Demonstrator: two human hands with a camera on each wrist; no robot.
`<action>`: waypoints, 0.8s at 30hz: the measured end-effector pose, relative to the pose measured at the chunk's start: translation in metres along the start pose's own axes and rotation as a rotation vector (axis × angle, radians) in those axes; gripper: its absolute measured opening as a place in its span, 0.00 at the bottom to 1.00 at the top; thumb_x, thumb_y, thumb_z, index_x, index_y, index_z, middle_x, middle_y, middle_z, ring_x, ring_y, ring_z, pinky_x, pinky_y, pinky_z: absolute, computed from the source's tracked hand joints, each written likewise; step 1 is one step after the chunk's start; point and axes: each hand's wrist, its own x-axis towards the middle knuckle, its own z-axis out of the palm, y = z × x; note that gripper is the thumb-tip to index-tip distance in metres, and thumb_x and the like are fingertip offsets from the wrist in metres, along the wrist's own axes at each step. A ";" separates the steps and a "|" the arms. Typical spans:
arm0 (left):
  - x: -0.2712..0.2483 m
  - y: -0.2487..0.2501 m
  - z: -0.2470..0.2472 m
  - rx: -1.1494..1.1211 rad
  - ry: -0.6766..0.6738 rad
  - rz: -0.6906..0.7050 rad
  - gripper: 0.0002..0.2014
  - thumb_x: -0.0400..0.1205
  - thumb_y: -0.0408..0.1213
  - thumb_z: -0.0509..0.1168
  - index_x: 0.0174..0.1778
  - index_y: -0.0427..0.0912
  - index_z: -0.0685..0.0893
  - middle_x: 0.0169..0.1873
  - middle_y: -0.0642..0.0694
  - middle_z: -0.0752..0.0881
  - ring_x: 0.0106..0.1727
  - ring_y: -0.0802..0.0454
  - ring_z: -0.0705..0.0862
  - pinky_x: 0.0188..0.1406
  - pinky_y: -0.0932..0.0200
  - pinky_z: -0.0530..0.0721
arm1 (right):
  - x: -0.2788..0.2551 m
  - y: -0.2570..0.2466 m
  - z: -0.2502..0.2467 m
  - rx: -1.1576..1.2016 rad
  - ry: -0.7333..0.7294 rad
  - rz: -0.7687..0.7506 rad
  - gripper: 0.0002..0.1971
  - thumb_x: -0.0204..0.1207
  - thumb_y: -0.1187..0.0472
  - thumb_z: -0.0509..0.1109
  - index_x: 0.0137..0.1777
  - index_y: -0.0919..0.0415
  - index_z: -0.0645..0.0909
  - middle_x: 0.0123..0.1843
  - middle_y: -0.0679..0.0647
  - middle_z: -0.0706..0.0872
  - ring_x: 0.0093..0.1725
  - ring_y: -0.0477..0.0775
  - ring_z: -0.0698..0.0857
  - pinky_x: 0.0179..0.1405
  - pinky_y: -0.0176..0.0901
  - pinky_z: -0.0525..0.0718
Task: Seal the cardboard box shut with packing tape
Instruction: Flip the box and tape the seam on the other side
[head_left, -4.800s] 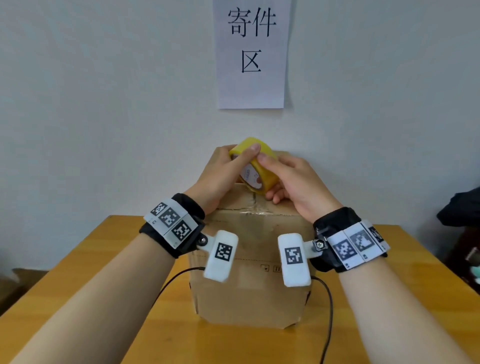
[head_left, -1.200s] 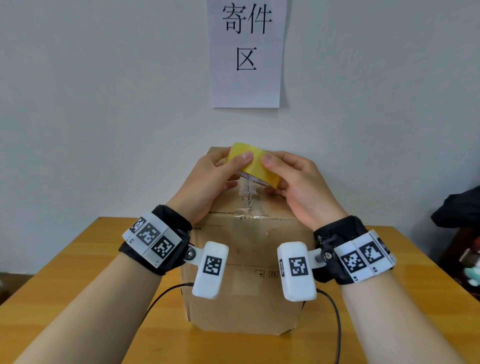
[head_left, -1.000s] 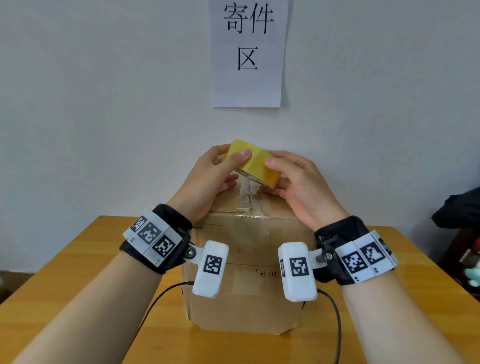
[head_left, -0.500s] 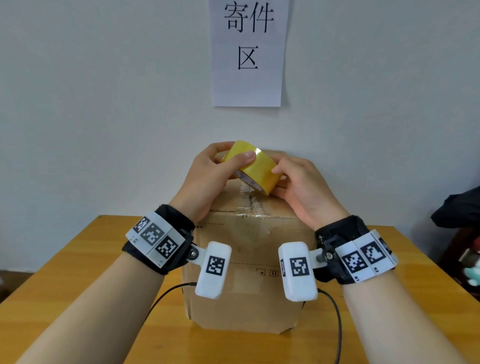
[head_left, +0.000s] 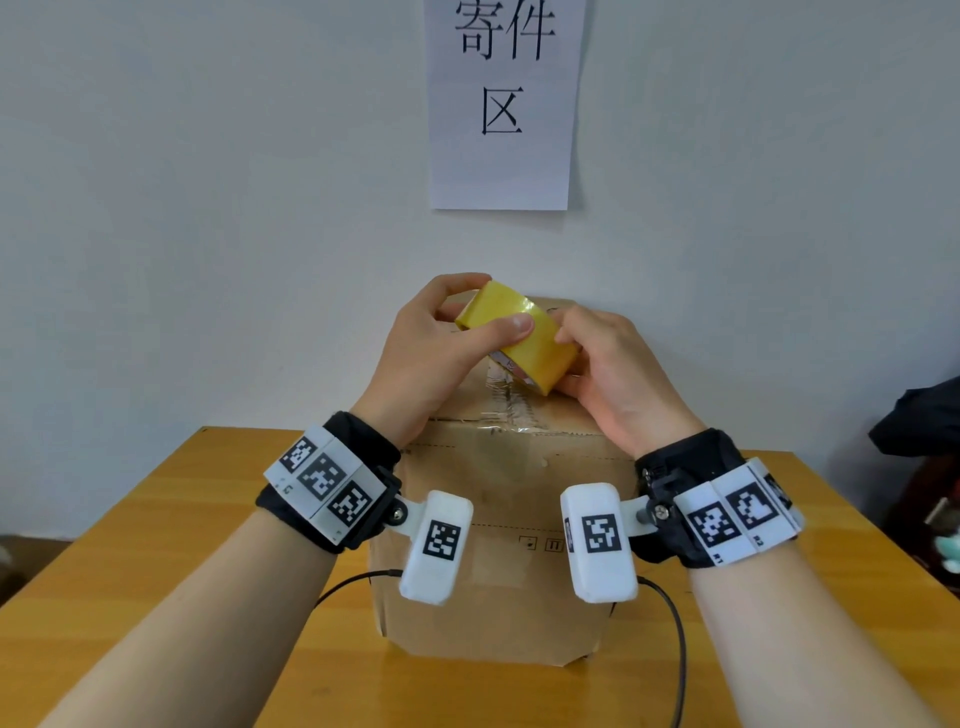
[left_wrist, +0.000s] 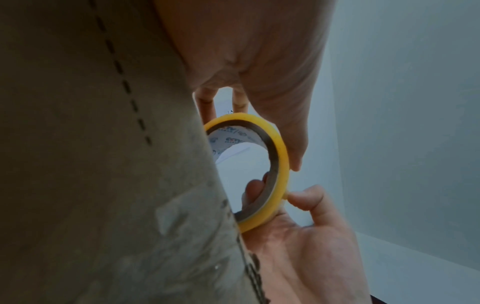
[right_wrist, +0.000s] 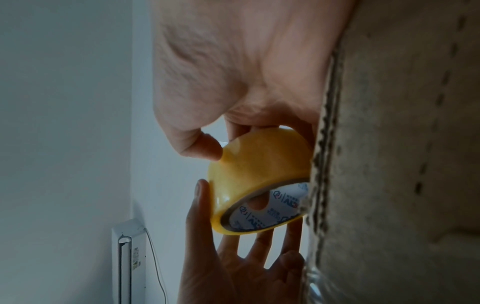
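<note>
A brown cardboard box (head_left: 498, 519) stands on the wooden table (head_left: 156, 571) against the wall. A yellow roll of packing tape (head_left: 519, 338) is held tilted just above the far part of the box top. My left hand (head_left: 498, 304) grips it from the left, thumb across the outer face. My right hand (head_left: 566, 358) pinches its right side. A wrinkled strip of clear tape (head_left: 506, 410) runs along the top seam from the near edge towards the roll. The left wrist view shows the roll (left_wrist: 278, 164) edge-on beside the box (left_wrist: 103, 164). The right wrist view shows the roll (right_wrist: 259, 168) against the box (right_wrist: 402, 164).
A paper sign (head_left: 501, 104) hangs on the white wall right behind the box. A dark object (head_left: 924, 415) sits off the table's right side. Black cables (head_left: 670, 623) trail from both wrist cameras over the table. A white wall fitting (right_wrist: 128, 263) shows in the right wrist view.
The roll has turned and tipped lower to the right, closer to the box top. Both hands have kept hold of it, and the right thumb has shifted on its edge.
</note>
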 end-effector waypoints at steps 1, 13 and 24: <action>0.000 0.000 0.000 0.007 0.000 0.008 0.25 0.70 0.49 0.80 0.64 0.57 0.84 0.42 0.59 0.87 0.42 0.70 0.85 0.37 0.78 0.76 | 0.000 0.000 0.000 -0.007 -0.004 0.006 0.16 0.65 0.61 0.62 0.50 0.69 0.80 0.38 0.63 0.85 0.34 0.55 0.89 0.39 0.47 0.85; 0.001 -0.001 0.002 0.015 0.015 0.020 0.26 0.69 0.49 0.81 0.63 0.58 0.84 0.44 0.56 0.87 0.44 0.68 0.86 0.38 0.78 0.76 | -0.001 0.001 -0.002 -0.053 -0.025 0.015 0.10 0.71 0.76 0.54 0.43 0.69 0.77 0.32 0.59 0.81 0.32 0.53 0.87 0.39 0.48 0.80; 0.002 -0.002 0.001 0.011 0.012 0.003 0.25 0.70 0.51 0.81 0.63 0.59 0.84 0.44 0.55 0.87 0.42 0.66 0.86 0.35 0.76 0.76 | 0.001 0.000 0.001 0.013 -0.025 0.019 0.16 0.66 0.62 0.61 0.51 0.72 0.80 0.39 0.64 0.84 0.32 0.54 0.87 0.39 0.48 0.84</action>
